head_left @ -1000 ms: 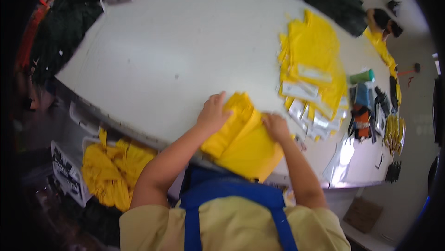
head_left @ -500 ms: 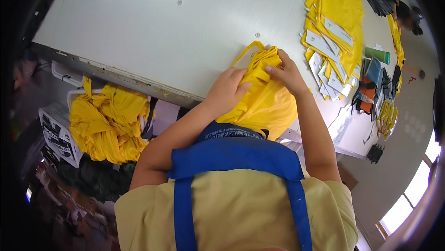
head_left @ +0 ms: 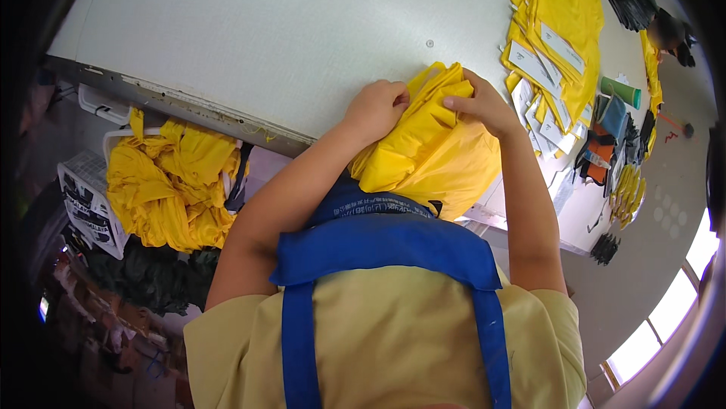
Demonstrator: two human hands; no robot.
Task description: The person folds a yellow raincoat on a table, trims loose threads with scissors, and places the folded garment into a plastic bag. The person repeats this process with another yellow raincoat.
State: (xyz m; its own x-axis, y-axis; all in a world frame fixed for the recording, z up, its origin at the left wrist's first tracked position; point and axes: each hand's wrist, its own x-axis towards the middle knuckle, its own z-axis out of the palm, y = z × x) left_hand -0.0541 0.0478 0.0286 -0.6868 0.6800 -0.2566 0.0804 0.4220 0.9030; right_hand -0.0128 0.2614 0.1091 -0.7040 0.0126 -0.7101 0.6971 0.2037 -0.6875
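Observation:
A bunched piece of thin, slightly shiny yellow fabric (head_left: pixel 435 152) lies over the table's near edge and against my apron; I cannot tell what article it is. My left hand (head_left: pixel 376 112) is closed at its upper left side, fingertips curled in a pinch on the cloth's edge. On the other side, my right hand (head_left: pixel 486 104) grips the gathered folds, thumb on top and fingers partly hidden behind the cloth.
The white table (head_left: pixel 249 31) spreads ahead. At the right lies a stack of yellow cloth pieces (head_left: pixel 563 1) with white tags, beside a green roll (head_left: pixel 620 91). Below the table's left edge, a heap of yellow fabric (head_left: pixel 170 182) fills a white container.
My left hand has moved up, from resting across the fabric to pinching its edge. The yellow loop at the top has dropped, and the folds have shifted. My right hand stays on the fabric.

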